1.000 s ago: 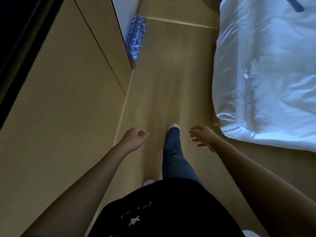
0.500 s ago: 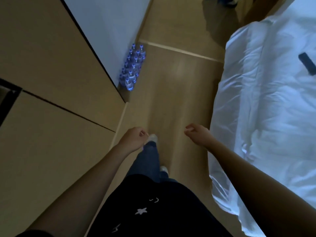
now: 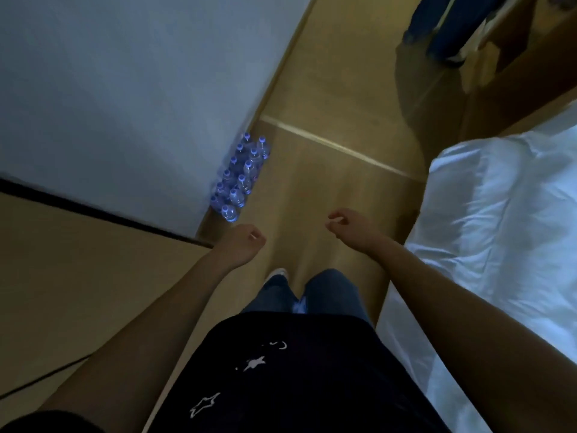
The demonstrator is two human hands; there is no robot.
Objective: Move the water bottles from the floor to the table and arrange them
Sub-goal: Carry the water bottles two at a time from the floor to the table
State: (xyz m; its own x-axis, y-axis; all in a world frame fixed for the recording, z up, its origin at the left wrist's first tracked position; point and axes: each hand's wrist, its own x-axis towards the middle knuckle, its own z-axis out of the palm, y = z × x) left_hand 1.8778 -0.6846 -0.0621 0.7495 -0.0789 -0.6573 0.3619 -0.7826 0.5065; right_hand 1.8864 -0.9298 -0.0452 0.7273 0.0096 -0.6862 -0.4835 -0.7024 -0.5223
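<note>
Still untouched, the water bottles (image 3: 240,178) stand in two rows on the floor (image 3: 315,170) against a pale wall (image 3: 125,98) (contents too dim to judge); left hand (image 3: 245,243) loosely curled and empty, right hand (image 3: 351,226) relaxed and empty beside the bed (image 3: 499,207). Best approach: crouch close, grip bottles by the body.
</note>
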